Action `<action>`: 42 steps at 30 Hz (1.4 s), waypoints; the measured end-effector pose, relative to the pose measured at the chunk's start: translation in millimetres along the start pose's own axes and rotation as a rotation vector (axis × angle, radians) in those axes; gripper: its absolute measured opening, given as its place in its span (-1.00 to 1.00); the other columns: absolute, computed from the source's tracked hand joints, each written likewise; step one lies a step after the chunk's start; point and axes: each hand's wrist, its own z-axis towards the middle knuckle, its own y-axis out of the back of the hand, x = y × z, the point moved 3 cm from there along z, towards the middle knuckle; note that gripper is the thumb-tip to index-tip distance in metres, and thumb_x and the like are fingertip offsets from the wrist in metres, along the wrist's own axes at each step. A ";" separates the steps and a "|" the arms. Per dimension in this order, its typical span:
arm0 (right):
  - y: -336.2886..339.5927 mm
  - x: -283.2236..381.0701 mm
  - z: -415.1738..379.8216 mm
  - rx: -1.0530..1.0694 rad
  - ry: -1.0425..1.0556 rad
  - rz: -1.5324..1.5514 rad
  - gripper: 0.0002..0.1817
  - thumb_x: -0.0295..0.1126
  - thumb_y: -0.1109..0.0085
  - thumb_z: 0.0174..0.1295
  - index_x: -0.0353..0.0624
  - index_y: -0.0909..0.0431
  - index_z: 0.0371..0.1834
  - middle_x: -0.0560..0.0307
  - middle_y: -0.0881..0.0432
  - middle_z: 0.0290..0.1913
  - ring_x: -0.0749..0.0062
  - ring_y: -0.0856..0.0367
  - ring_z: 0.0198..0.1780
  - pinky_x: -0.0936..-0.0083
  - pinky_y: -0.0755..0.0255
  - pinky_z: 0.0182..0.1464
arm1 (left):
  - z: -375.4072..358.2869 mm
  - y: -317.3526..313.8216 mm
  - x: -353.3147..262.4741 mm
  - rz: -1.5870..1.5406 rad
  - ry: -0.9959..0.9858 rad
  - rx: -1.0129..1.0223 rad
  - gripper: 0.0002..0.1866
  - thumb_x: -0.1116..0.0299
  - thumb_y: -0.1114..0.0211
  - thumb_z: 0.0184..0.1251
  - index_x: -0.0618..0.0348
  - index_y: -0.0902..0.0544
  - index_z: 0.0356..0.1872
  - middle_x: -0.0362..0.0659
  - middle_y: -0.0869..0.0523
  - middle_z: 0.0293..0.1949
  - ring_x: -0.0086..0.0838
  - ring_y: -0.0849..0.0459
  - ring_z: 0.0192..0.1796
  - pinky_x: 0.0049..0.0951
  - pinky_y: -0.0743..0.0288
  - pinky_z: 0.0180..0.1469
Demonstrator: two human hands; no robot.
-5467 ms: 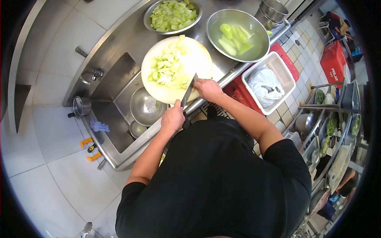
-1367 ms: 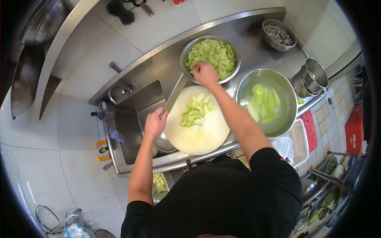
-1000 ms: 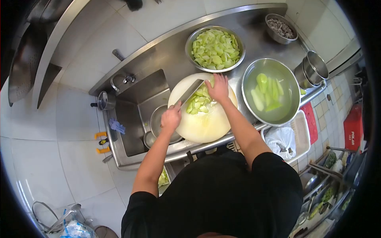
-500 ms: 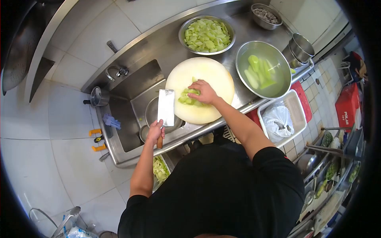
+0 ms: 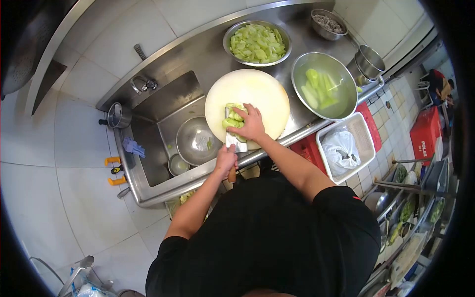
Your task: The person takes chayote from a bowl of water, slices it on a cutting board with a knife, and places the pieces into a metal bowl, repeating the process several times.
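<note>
My left hand (image 5: 226, 161) grips the wooden handle of a cleaver (image 5: 240, 146), whose blade lies flat over the front left of the round cutting board (image 5: 264, 91). Cut green vegetable pieces (image 5: 232, 120) rest on the blade. Over them, my right hand (image 5: 253, 123) presses with its fingers curved round the pieces. Behind the board stands a metal bowl full of green slices (image 5: 258, 44). To the right, a larger metal bowl (image 5: 352, 101) holds peeled green pieces (image 5: 319, 88) in water.
Left of the board is a sink (image 5: 161, 116) with a metal basin (image 5: 195, 141) and a small bowl (image 5: 178, 165). A white basket (image 5: 372, 148) with a plastic bag stands at the right. Farther back are a small bowl (image 5: 329, 24) and stacked pots (image 5: 368, 62).
The cleaver has moved right from over the sink onto the board, and its blade is now under the vegetable pieces. My right hand has shifted slightly down, still on the pieces.
</note>
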 end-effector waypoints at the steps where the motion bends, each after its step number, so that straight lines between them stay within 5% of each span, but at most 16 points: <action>1: -2.1 -2.2 -0.2 -0.039 -0.027 0.060 -0.18 0.27 -0.48 0.00 0.10 -0.67 0.32 -0.31 -0.41 0.49 -0.21 -0.31 0.54 -0.08 -0.07 0.60 | 2.4 -8.3 2.2 -0.016 -0.024 0.024 -0.77 0.11 -0.06 0.73 0.02 -0.44 0.07 -0.25 -0.44 -0.58 -0.50 -0.41 -0.70 -0.38 -0.41 -0.67; 3: -3.2 -5.6 -0.5 -0.161 -0.060 0.151 -0.34 0.09 -0.53 -0.01 0.00 -0.76 0.16 -0.31 -0.50 0.39 -0.20 -0.51 0.37 0.04 -0.35 0.45 | 4.7 -21.2 6.8 -0.044 -0.040 0.049 -0.77 0.14 -0.05 0.73 0.06 -0.45 0.07 -0.26 -0.44 -0.59 -0.52 -0.40 -0.71 -0.39 -0.40 -0.68; 6: -0.1 -11.2 1.6 -0.211 -0.127 0.271 -0.34 0.05 -0.55 0.00 -0.05 -0.75 0.16 -0.30 -0.53 0.35 -0.19 -0.56 0.32 0.07 -0.45 0.39 | 7.3 -36.4 2.0 -0.066 -0.043 0.071 -0.76 0.17 -0.04 0.73 0.12 -0.47 0.07 -0.26 -0.44 -0.59 -0.54 -0.39 -0.73 -0.41 -0.39 -0.71; 14: 27.0 -8.1 17.1 -0.431 -0.173 0.430 -0.37 -0.12 -0.63 0.02 -0.10 -0.71 0.18 -0.18 -0.54 0.34 -0.09 -0.55 0.35 0.18 -0.47 0.37 | 1.5 -46.6 -39.7 0.026 -0.107 0.136 -0.84 0.19 -0.03 0.74 0.02 -0.45 -0.02 -0.28 -0.43 -0.63 -0.54 -0.38 -0.73 -0.45 -0.36 -0.69; 22: 134.0 3.8 180.1 -0.673 0.012 0.522 -0.38 -0.11 -0.62 0.07 -0.16 -0.68 0.16 -0.15 -0.58 0.29 -0.05 -0.55 0.33 0.22 -0.44 0.38 | 28.2 -87.1 -237.2 0.194 -0.465 0.078 -0.94 0.42 -0.14 0.53 0.15 -0.49 -0.12 -0.26 -0.49 -0.58 -0.53 -0.45 -0.72 -0.40 -0.39 -0.69; 25: 156.3 -18.7 253.1 -0.653 0.061 0.679 -0.35 -0.04 -0.55 0.14 -0.26 -0.66 0.18 -0.23 -0.55 0.33 -0.10 -0.53 0.37 0.18 -0.39 0.43 | 67.6 -98.6 -305.4 0.397 -0.562 -0.065 -0.90 0.43 -0.14 0.45 0.21 -0.48 -0.12 -0.21 -0.51 -0.54 -0.48 -0.50 -0.68 -0.34 -0.44 -0.65; 29: 140.2 -81.2 296.8 -0.618 -0.290 0.472 -0.13 0.13 -0.36 0.26 -0.39 -0.46 0.42 -0.47 -0.37 0.49 -0.29 -0.32 0.52 0.07 -0.25 0.55 | 116.2 -102.7 -350.6 0.480 -0.532 -0.185 -0.84 0.40 -0.13 0.41 0.30 -0.50 -0.12 -0.14 -0.55 -0.57 -0.38 -0.58 -0.65 -0.24 -0.53 -0.58; 32: 132.3 -83.6 284.2 -0.537 -0.122 0.362 -0.03 0.15 -0.34 0.27 -0.33 -0.28 0.56 -0.49 -0.25 0.56 -0.37 -0.19 0.59 0.02 -0.15 0.59 | 151.8 -102.0 -354.7 0.314 -0.429 -0.145 -0.82 0.41 -0.15 0.37 0.29 -0.50 -0.12 -0.12 -0.57 -0.55 -0.38 -0.57 -0.64 -0.24 -0.53 -0.58; 39: 98.6 -72.1 298.1 -0.388 -0.073 0.258 -0.02 0.35 -0.15 0.30 0.30 -0.06 0.73 -0.45 0.13 0.70 -0.43 0.25 0.71 -0.36 0.41 0.63 | 152.1 -103.9 -346.1 0.357 -0.349 0.028 -0.81 0.46 -0.25 0.33 0.25 -0.52 -0.09 -0.15 -0.57 -0.50 -0.45 -0.53 -0.63 -0.32 -0.44 -0.61; 42: 100.4 -89.3 323.3 -0.383 -0.093 0.104 -0.06 0.30 -0.10 0.37 0.23 -0.03 0.74 -0.43 0.14 0.71 -0.44 0.27 0.71 -0.37 0.44 0.63 | 109.3 -93.2 -344.7 0.400 -0.288 0.073 -0.83 0.42 -0.29 0.42 0.22 -0.52 -0.09 -0.23 -0.52 -0.52 -0.52 -0.48 -0.65 -0.37 -0.40 -0.61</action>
